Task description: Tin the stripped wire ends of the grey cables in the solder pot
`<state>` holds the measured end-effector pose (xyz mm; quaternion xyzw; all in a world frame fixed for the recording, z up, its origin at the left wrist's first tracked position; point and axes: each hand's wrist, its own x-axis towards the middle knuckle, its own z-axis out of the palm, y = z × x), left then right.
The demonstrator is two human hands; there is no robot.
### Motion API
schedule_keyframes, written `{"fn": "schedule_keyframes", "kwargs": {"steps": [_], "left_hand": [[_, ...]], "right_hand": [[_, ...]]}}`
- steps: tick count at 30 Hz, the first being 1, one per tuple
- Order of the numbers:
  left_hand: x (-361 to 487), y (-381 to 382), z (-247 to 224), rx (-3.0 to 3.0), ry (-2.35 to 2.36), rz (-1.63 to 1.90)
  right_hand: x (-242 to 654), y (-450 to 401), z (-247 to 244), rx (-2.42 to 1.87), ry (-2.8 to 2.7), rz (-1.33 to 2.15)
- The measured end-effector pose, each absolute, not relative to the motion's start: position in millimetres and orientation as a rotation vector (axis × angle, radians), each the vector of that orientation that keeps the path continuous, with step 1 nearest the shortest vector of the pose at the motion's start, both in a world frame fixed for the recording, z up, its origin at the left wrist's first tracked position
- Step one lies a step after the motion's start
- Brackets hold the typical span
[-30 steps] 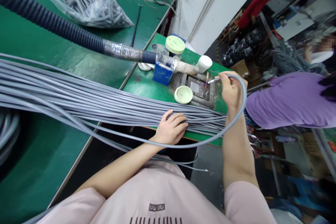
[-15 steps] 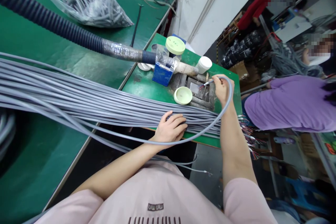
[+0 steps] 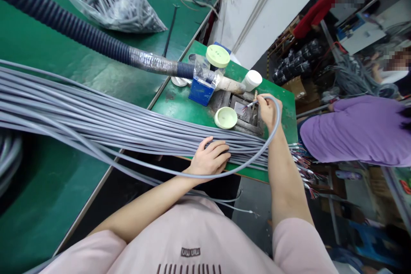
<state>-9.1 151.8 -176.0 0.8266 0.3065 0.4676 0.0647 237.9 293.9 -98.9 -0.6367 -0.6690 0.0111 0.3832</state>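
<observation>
My right hand (image 3: pixel 269 110) pinches a grey cable (image 3: pixel 247 162) near its stripped end. The cable's fine coloured wires (image 3: pixel 245 108) fan out over a silvery square surface in a dirty metal frame (image 3: pixel 248 127). My left hand (image 3: pixel 210 157) lies on a thick bundle of grey cables (image 3: pixel 154 126), fingers spread a little. The held cable loops down past my left wrist. Beside the frame stand a shallow pale green dish (image 3: pixel 226 118) and a blue box (image 3: pixel 201 90) under a hose nozzle (image 3: pixel 231 84).
A ribbed black hose (image 3: pixel 80 34) crosses above the green table (image 3: pixel 32 205). Farther back are a white jar (image 3: pixel 252 80), a green-lidded jar (image 3: pixel 218 55) and a plastic bag of grey pieces (image 3: pixel 112 0). At the right, a person in purple (image 3: pixel 353 130) and other people.
The view has shifted slightly. My right hand has moved a little to the left with the cable end, whose wires stay over the silvery square. My left hand remains on the bundle.
</observation>
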Motion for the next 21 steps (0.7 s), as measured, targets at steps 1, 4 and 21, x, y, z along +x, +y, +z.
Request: {"fn": "schedule_keyframes", "kwargs": {"steps": [1,4,21], "left_hand": [[-9,152,-176,2.494,0.923,1.411],[-10,152,-177,2.481,0.915,1.391],[-10,93,-120,1.486,-0.189,-0.016]], "right_hand": [[238,294,-99,-1.626,-1.701,0.032],[236,288,-93,-1.608,-1.694,0.024],[228,162,-28,-1.335,-1.769,-0.219]]}}
